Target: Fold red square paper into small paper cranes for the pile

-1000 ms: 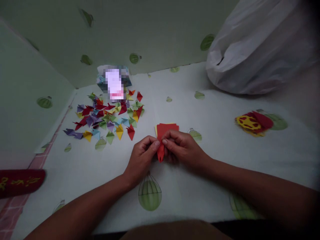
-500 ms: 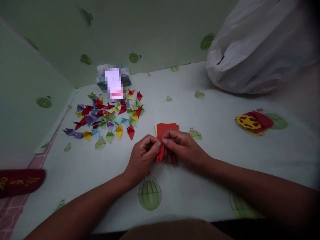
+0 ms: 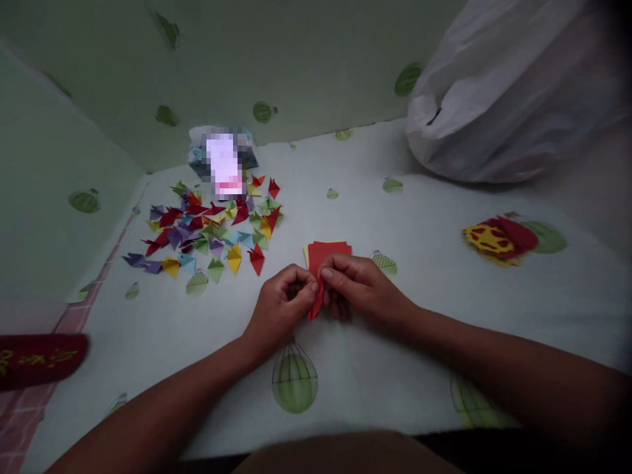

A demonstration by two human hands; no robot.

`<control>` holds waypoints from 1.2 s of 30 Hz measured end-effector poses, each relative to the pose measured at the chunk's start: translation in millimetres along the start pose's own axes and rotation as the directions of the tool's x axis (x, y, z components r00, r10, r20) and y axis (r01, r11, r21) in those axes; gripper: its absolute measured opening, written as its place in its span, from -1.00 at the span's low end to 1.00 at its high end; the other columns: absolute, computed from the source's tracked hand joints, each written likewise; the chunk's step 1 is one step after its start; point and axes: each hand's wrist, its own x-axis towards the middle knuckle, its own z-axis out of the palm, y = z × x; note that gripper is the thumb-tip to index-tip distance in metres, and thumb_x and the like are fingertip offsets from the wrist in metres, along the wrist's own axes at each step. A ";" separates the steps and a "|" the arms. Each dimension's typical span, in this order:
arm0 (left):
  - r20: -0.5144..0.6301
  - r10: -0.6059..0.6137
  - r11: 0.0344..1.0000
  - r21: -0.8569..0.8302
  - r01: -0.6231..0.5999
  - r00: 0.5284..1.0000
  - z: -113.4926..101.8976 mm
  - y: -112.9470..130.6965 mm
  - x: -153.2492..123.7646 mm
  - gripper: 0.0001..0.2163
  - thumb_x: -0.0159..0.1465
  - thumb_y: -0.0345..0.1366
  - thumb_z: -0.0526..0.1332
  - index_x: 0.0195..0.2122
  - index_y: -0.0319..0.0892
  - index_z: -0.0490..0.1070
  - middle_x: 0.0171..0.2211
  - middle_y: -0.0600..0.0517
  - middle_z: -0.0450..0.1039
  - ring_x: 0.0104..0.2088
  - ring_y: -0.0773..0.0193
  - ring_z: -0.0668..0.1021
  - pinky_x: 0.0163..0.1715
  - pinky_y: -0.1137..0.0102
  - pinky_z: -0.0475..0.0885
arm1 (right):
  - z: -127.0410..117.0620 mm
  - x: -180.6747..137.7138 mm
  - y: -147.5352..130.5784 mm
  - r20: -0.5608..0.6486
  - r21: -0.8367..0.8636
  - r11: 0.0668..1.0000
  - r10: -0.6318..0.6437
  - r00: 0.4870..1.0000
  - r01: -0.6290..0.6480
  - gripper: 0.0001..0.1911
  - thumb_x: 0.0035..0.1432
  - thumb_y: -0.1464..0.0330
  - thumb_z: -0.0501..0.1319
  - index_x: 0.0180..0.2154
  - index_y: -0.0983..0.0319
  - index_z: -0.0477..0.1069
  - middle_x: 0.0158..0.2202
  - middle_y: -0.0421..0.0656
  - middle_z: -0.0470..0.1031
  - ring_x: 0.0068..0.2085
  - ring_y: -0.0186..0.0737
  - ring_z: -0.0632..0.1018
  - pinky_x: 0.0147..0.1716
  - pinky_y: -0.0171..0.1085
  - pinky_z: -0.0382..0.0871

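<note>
Both of my hands pinch one small folded red paper piece (image 3: 316, 301) just above the pale sheet with green prints. My left hand (image 3: 281, 308) grips its left side with curled fingers, my right hand (image 3: 358, 289) its right side, thumbs nearly touching. Right behind my fingers lies a small stack of square papers (image 3: 328, 252), red on top with a yellow edge showing. To the left, a heap of folded paper shapes (image 3: 212, 227) in red, purple, yellow, green and blue is spread on the sheet.
A blurred-out packet (image 3: 223, 161) stands behind the heap. A big white plastic bag (image 3: 513, 92) fills the back right. A red and yellow paper object (image 3: 500, 239) lies at the right. A dark red item (image 3: 39, 359) lies at the left edge. Green walls close the back and left.
The red piece has been pressed narrower between my fingers and tilted slightly; my hands stay in the same spot. Nothing else on the sheet has moved.
</note>
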 end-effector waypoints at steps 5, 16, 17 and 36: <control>0.010 -0.015 1.000 0.005 0.015 1.000 0.1 0.8 0.7 -0.84 0.23 -0.25 0.25 -0.41 -0.23 0.37 -0.51 0.10 0.39 -0.52 0.41 0.38 -0.50 0.47 0.27 | -0.9 0.5 1.6 -0.033 -0.105 0.994 -0.022 0.999 0.019 -0.82 0.25 0.30 0.17 -0.40 0.19 0.28 -0.61 -0.28 0.40 -0.61 -0.36 0.42 -0.61 -0.36 0.25; -0.019 -0.052 0.998 -0.027 0.052 0.998 5.0 1.5 -2.0 -0.87 0.15 -0.28 0.29 -0.36 -0.18 0.35 -0.53 0.13 0.33 -0.53 0.39 0.37 -0.52 0.46 0.26 | 1.7 -4.1 1.8 -0.060 -0.554 0.781 -0.383 0.922 0.289 -0.83 0.27 0.39 0.12 -0.42 0.21 0.31 -0.52 -0.24 0.44 -0.53 -0.37 0.38 -0.50 -0.33 0.20; -0.024 -0.054 0.998 -0.038 0.053 0.998 5.5 0.3 -2.4 -0.87 0.15 -0.29 0.29 -0.36 -0.17 0.35 -0.53 0.13 0.34 -0.53 0.38 0.38 -0.51 0.45 0.27 | 1.9 -4.0 2.1 -0.056 -0.560 0.774 -0.391 0.919 0.295 -0.83 0.27 0.39 0.12 -0.41 0.21 0.31 -0.52 -0.24 0.44 -0.53 -0.37 0.38 -0.50 -0.33 0.20; -0.132 0.056 0.988 -0.135 -0.074 0.990 4.1 -2.2 -2.1 -0.81 0.19 -0.34 0.29 -0.19 -0.15 0.34 -0.34 0.07 0.37 -0.38 0.36 0.45 -0.34 0.43 0.39 | 0.8 -7.5 -4.1 -0.105 -0.525 0.797 -0.409 0.907 0.299 -0.76 0.35 0.33 0.08 -0.40 0.19 0.32 -0.52 -0.22 0.37 -0.49 -0.31 0.37 -0.45 -0.29 0.24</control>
